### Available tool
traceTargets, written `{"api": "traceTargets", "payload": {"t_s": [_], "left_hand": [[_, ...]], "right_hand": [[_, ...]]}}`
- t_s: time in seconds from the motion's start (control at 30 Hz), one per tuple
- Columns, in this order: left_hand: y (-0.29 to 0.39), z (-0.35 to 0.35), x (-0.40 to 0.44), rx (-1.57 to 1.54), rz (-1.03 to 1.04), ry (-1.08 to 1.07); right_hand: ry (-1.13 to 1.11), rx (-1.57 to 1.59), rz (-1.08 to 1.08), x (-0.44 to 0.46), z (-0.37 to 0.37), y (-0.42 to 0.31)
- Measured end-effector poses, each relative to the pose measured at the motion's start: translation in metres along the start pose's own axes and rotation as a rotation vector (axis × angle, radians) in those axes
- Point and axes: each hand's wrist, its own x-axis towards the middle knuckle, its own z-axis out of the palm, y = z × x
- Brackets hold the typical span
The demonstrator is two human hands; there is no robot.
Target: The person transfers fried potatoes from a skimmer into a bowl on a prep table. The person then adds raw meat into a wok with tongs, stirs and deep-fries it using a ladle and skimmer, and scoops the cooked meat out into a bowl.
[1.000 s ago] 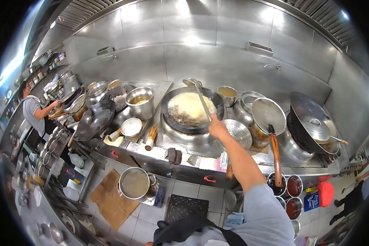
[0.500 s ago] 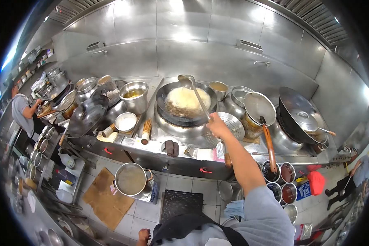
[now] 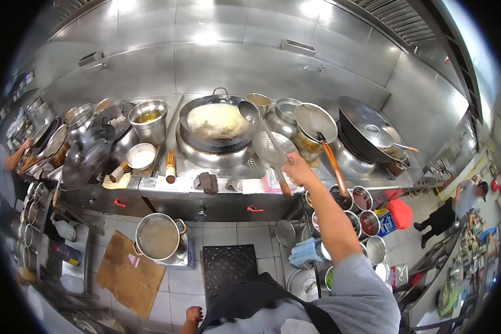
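Observation:
My right hand (image 3: 298,169) is closed around the handle of a long metal ladle (image 3: 249,112), whose bowl is over the right rim of a black wok (image 3: 189,136). Pale yellow, foamy food (image 3: 217,119) fills much of the wok. Below the ladle's shaft, a perforated strainer (image 3: 273,147) rests on the counter, its wooden handle close to my right hand. My left hand (image 3: 194,315) hangs low near my apron, its fingers curled, with no object visible in it.
A covered wok (image 3: 367,125) and a sieve on a pot (image 3: 316,123) stand at right. Left are an oil pot (image 3: 148,125), a white bowl (image 3: 141,157) and brushes (image 3: 170,167). A large pot (image 3: 157,236) stands below. Other people are at far left and right (image 3: 467,200).
The view has turned right. The ladle has moved from the wok's far side to its right rim, held in my right hand. My left hand has come into view.

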Motion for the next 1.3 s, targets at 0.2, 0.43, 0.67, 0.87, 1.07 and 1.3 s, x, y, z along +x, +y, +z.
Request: {"api": "traceTargets", "payload": {"t_s": [0.2,0.43,0.67,0.87,1.07,1.3], "left_hand": [[-0.002,-0.014,-0.003,-0.171,-0.019,0.02],[-0.033,-0.024,-0.02,-0.234,-0.138,0.097],[-0.049,-0.003,-0.019,0.054,-0.079,0.055],[-0.022,0.005,-0.01,-0.16,-0.096,0.093],[0.014,-0.005,-0.01,-0.461,-0.128,0.197],[0.034,-0.016,-0.016,-0.34,-0.164,0.131]], "right_hand": [[0.141,0.169,-0.018,-0.036,0.0,0.026],[0.206,0.03,0.095,-0.014,-0.027,0.083],[0.148,0.135,0.288,-0.01,-0.006,0.116],[-0.043,0.5,0.326,-0.064,0.004,0.076],[-0.033,0.387,0.22,-0.131,0.04,0.098],[0.199,-0.372,-0.161,-0.117,0.097,0.173]]}}
